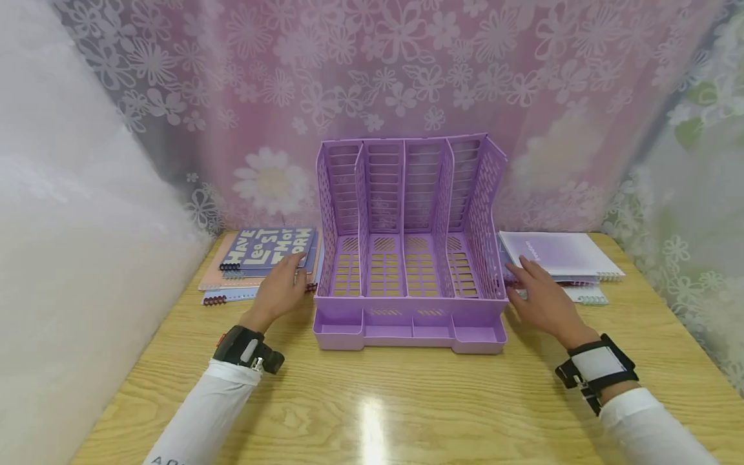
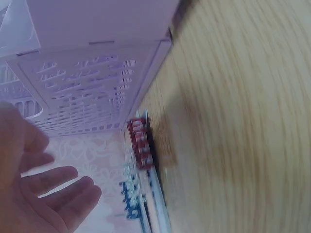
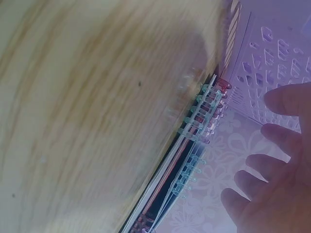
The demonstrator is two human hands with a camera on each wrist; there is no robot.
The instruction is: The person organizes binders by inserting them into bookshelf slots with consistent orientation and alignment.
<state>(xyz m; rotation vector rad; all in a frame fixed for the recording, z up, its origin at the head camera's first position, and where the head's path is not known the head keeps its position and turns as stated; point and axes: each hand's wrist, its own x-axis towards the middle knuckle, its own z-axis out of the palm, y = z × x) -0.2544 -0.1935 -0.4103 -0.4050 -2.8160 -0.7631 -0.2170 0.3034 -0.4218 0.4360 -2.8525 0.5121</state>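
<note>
A purple plastic file organizer (image 1: 383,316) with upright dividers and small front trays stands in the middle of the table. On its left lies a stack of spiral notebooks (image 1: 267,248), the top one blue with large white lettering. My left hand (image 1: 281,287) is over the right edge of that stack, fingers loosely spread beside the organizer's side wall. Another stack of spiral notebooks (image 1: 560,255), with a pale lilac cover on top, lies to the right. My right hand (image 1: 543,298) is near its left end, fingers spread close to the organizer. Both hands hold nothing.
The wooden table (image 1: 325,400) extends in front of the organizer. Behind it hangs a pink floral curtain (image 1: 401,71), and pale sheeting (image 1: 87,213) borders the left side. Red coil binding (image 2: 140,143) and teal coil binding (image 3: 187,174) show at the stacks' edges.
</note>
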